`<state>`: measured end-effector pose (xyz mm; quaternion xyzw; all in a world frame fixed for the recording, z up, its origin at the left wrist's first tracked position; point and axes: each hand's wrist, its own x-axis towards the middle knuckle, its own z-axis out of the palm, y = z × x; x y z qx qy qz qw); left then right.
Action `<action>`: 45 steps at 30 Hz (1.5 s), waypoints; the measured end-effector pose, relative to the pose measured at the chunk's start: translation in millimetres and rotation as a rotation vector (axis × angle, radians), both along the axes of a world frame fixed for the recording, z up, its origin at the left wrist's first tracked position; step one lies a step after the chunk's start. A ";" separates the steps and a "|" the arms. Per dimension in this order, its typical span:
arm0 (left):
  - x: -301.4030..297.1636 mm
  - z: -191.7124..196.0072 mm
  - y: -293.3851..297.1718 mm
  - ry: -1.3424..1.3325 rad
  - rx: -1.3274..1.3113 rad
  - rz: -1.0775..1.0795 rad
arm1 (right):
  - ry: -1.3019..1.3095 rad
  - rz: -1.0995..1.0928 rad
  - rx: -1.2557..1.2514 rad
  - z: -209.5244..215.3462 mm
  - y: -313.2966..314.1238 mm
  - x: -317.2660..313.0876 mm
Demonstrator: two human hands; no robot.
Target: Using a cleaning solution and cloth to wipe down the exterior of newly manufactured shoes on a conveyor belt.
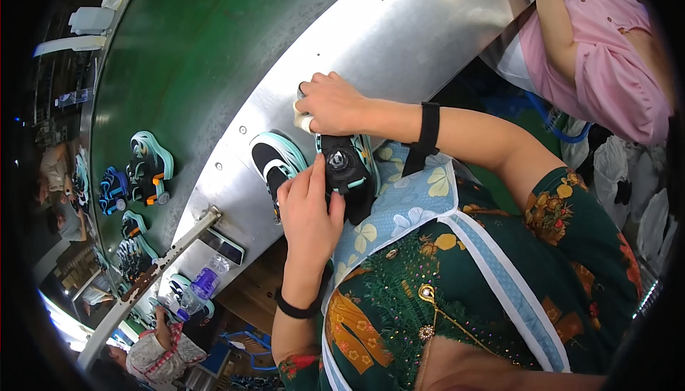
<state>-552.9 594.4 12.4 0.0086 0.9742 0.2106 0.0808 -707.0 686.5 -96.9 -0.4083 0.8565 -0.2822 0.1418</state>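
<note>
A black, white and mint sneaker rests against my apron at the metal table's edge. My right hand is curled closed over its far end, with a pale wrap on one finger. My left hand grips the near part, its straight fingers along the side and its thumb by the upper. On the black upper sits a shiny, roundish piece that I cannot make out. Beside it on the left, a matching sneaker lies on the metal, partly covered by my left hand.
A green conveyor belt runs beyond the metal table, carrying a mint-soled shoe and a blue one. At lower left are a rusty bar, a phone and a bottle. A co-worker in pink is at right.
</note>
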 end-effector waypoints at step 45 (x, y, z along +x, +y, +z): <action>13.9 -39.2 19.7 -0.598 1.720 0.714 | -0.199 0.142 -0.208 74.7 74.8 26.4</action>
